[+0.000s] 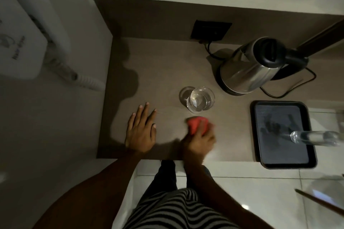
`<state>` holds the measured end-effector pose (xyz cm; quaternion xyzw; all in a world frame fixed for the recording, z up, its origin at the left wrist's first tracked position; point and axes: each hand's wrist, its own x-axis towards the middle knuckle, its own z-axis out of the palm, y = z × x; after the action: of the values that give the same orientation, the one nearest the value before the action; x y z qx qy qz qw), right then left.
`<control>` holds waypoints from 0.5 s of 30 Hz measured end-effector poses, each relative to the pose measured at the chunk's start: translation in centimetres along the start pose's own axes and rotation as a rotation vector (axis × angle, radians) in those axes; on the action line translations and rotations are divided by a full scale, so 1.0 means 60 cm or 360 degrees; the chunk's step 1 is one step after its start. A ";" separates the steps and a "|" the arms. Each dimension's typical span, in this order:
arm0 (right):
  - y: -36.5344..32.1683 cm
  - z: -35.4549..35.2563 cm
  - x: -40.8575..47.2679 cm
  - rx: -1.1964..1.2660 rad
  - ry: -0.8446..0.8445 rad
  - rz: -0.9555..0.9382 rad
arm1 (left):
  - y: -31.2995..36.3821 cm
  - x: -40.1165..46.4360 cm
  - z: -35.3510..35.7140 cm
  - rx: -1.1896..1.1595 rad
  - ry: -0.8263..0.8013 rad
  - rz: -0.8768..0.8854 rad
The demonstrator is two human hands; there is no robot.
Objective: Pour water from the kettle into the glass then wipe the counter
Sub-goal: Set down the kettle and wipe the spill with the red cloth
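Striped clothing fills the bottom of the view, and both forearms reach up from it onto the table (167, 65). Of the two hands, the right hand (200, 139) is closed over a red cloth (196, 123), pressing it to the surface; its outline is blurred, which suggests a wiping stroke is under way. The left hand (141, 130) lies flat and spread, palm down, holding nothing, to the left of the cloth.

Just beyond the right hand stands the glass (200, 99), with water in it, near the cloth but not touching. Further off, beyond and to the right of that hand, sits the kettle (249, 69) on its base, upright, with its cord (290, 91) looping behind. A dark tray (258, 135) lies to the right of the right hand, with a clear bottle (316, 137) above it.

Pouring looks done, so wiping is the step in hand. To do it well, the strokes should probably stay low and flat, curving around the foot of the glass rather than nudging it, since a full glass that close would tip easily. A faint wet streak seems to lie between the left fingers and the glass; that patch likely wants a pass.
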<state>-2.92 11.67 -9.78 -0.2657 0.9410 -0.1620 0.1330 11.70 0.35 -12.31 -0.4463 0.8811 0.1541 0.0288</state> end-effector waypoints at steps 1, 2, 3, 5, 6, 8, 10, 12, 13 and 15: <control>-0.021 0.012 -0.037 -0.0078 -0.0145 -0.0211 | 0.000 0.000 0.000 0.0003 -0.0011 0.0004; -0.031 0.019 -0.070 -0.0119 -0.0282 -0.0424 | -0.002 0.001 0.000 0.0019 -0.0018 0.0006; -0.030 0.020 -0.089 -0.0128 -0.0381 -0.0612 | -0.004 0.000 0.001 0.0033 -0.0021 0.0008; -0.009 0.006 -0.067 -0.0088 -0.0491 -0.1013 | -0.006 0.000 0.003 0.0023 -0.0014 0.0017; 0.006 -0.010 -0.044 -0.0059 -0.0553 -0.1214 | -0.007 0.000 0.003 0.0008 -0.0004 0.0022; 0.053 -0.042 0.015 -0.0081 -0.0616 -0.1527 | -0.008 -0.001 0.004 -0.0009 0.0019 0.0023; 0.106 -0.074 0.082 -0.0245 -0.0497 -0.1450 | -0.008 0.000 0.004 0.0003 0.0019 0.0019; 0.152 -0.098 0.132 -0.0312 -0.0273 -0.1033 | -0.008 0.000 0.004 0.0016 0.0009 0.0011; 0.163 -0.102 0.147 -0.0301 -0.0159 -0.0805 | -0.008 0.001 0.003 0.0024 0.0005 0.0010; 0.147 -0.093 0.152 -0.0243 0.0033 -0.0395 | -0.007 0.001 0.001 0.0042 -0.0008 0.0003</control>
<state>-16.34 15.15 -9.53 -0.3876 0.9118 -0.1080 0.0817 12.02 0.10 -12.49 -0.4446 0.8834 0.1435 0.0367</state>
